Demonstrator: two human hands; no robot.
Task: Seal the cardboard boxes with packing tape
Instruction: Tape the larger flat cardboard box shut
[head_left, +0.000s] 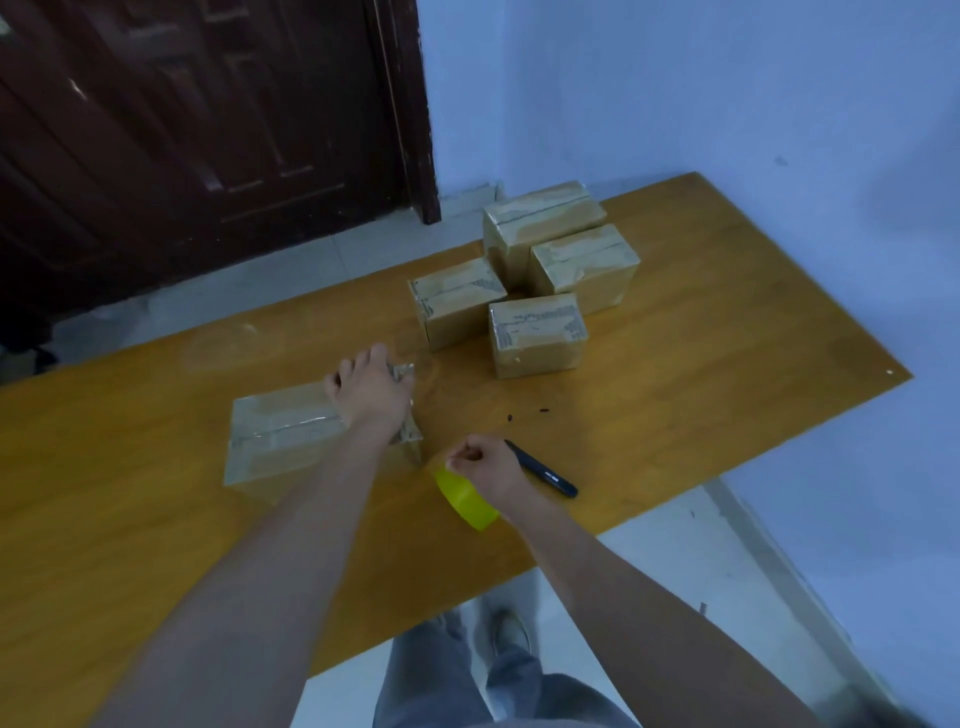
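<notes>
A cardboard box (280, 436) lies on the wooden table (130, 519), with clear tape along its top seam. My left hand (371, 387) presses down on the box's right end, fingers spread over the tape there. A strip of clear tape (413, 431) runs from that end down toward the yellow-cored tape roll (465, 499). My right hand (485, 467) grips the roll just off the box's right corner, near the table's front edge.
Several taped cardboard boxes (537, 332) stand grouped at the far right of the table. A black utility knife (543, 470) lies just right of my right hand. A dark wooden door (208, 130) and a blue wall (727, 78) stand behind.
</notes>
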